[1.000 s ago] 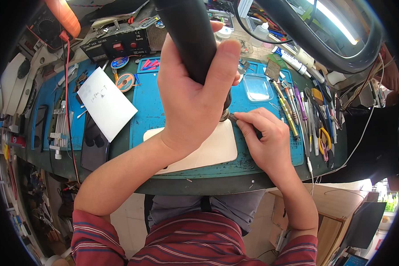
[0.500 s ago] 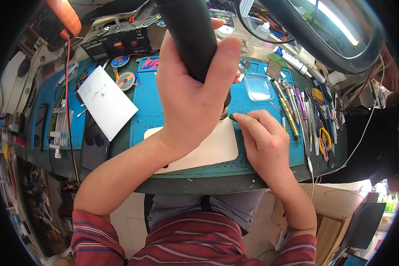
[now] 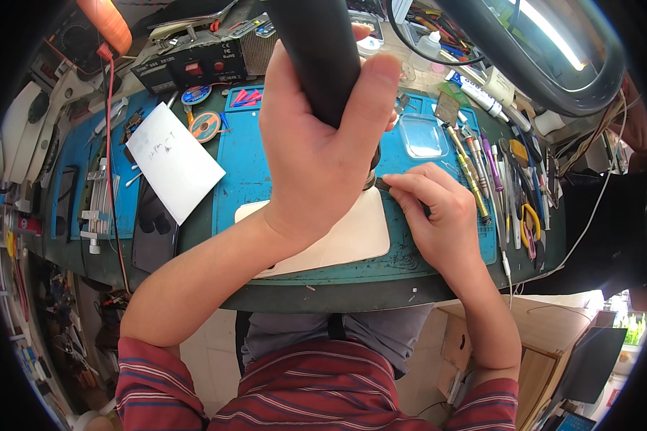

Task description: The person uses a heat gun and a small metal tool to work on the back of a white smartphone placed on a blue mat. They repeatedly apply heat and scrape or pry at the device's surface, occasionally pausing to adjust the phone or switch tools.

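My left hand [image 3: 309, 172] is wrapped round a black hot-air gun [image 3: 316, 57], a thick tube whose metal nozzle [image 3: 370, 178] points down at the far right edge of a cream-coloured phone [image 3: 345, 237]. The phone lies flat on a blue work mat [image 3: 302, 271], partly covered by my left hand and wrist. At the phone's far right corner, my right hand [image 3: 442, 208] is closed in a pinch on a small thin dark piece [image 3: 382, 184]. Its kind is too small to make out, and the nozzle is very close beside it.
A white envelope [image 3: 176, 165] overlaps a dark phone [image 3: 154, 241] on the left. Solder spools [image 3: 205, 126] and a black powered box [image 3: 190, 68] stand behind. A clear plastic box [image 3: 423, 136], tweezers, screwdrivers and pliers [image 3: 530, 223] lie right. A lamp magnifier [image 3: 589, 93] overhangs the far right.
The hot-air gun and my left hand have shifted slightly to the right over the phone. My right hand has moved a little right too, still pinching at the phone's corner.
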The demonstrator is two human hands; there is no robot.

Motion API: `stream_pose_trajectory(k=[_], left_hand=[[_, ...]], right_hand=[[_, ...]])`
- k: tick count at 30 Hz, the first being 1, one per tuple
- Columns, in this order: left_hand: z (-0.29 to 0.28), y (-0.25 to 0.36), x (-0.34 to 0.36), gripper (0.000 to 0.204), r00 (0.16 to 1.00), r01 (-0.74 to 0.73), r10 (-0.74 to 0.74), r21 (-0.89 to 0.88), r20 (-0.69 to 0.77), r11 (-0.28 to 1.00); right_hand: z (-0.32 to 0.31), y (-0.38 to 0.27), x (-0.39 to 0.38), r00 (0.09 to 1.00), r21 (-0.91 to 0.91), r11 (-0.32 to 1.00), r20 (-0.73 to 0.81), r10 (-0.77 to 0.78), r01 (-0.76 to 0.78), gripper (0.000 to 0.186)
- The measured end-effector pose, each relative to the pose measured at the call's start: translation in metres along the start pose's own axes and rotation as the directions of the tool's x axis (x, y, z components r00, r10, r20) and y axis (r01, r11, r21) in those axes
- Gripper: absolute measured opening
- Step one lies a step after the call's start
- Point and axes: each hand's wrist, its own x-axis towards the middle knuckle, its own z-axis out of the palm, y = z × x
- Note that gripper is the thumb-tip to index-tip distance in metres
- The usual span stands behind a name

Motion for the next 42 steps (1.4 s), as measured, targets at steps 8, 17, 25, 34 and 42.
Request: stream_pose_trajectory(k=[8,17,25,34,42], left_hand=[[-0.003,0.0,0.001,0.034,1.0,-0.009,0.009,0.026,0.012,1.0],[-0.003,-0.003,0.002,0.036,0.999,-0.04,0.039,0.046,0.017,0.998],[0.003,-0.008,0.003,0.032,0.993,-0.073,0.067,-0.058,-0.098,0.996],[0.002,0.008,0.005,0.035,0.993,-0.1,0.096,-0.05,-0.07,0.994],[0.003,-0.009,0.002,0.035,0.994,-0.07,0.064,-0.066,-0.094,0.995]], right_hand=[[0.005,-0.008,-0.01,0.982,-0.181,0.97,-0.069,-0.177,0.162,0.022],[0.003,-0.019,-0.011,0.992,-0.218,0.97,-0.043,-0.119,0.107,0.018],[0.001,-0.015,-0.005,0.997,-0.188,0.98,-0.022,-0.076,0.071,0.015],[-0.006,-0.007,0.001,0.998,-0.041,0.999,0.046,0.033,-0.031,0.015],[-0.006,-0.004,0.006,0.997,0.023,0.998,0.06,0.053,-0.054,0.01]])
